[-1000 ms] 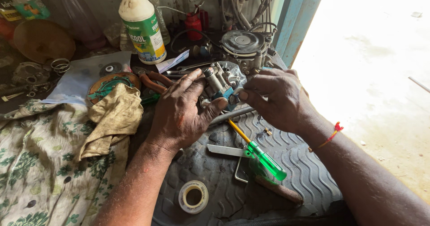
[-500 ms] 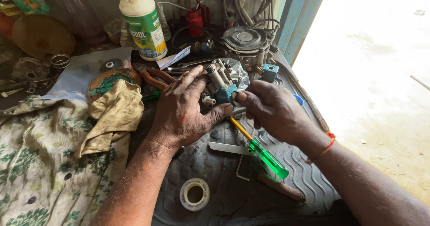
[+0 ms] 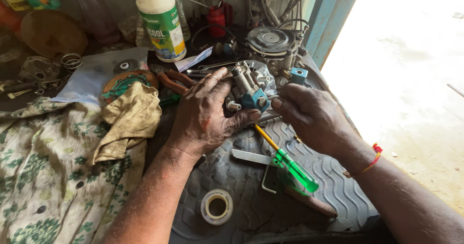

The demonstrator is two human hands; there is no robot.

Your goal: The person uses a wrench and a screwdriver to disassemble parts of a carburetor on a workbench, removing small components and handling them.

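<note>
Grey cast metal with blue blocks on it, the valve assembly [image 3: 251, 91] sits at the far edge of the ribbed rubber mat [image 3: 251, 210], and both hands meet on it. The left hand [image 3: 205, 113] lies over its near left side, fingers spread on top and the thumb pressed under a blue block, so the grip is clamped on the assembly, seemingly to pin it steady. The right hand [image 3: 314, 116] comes at it from the right with fingertips against the same blue block; whether that grip is closed around a part or only pushing, I cannot tell. A green-handled screwdriver [image 3: 287, 159] lies just nearer than the assembly, under the right wrist, its shaft pointing up toward the work, handy to pick up. A roll of white tape [image 3: 216, 207] rests well nearer still. Left of the assembly lie orange-handled pliers [image 3: 174, 82] and a yellowish rag [image 3: 128, 118]; behind it stands a white bottle with a green label [image 3: 162, 21]
</note>
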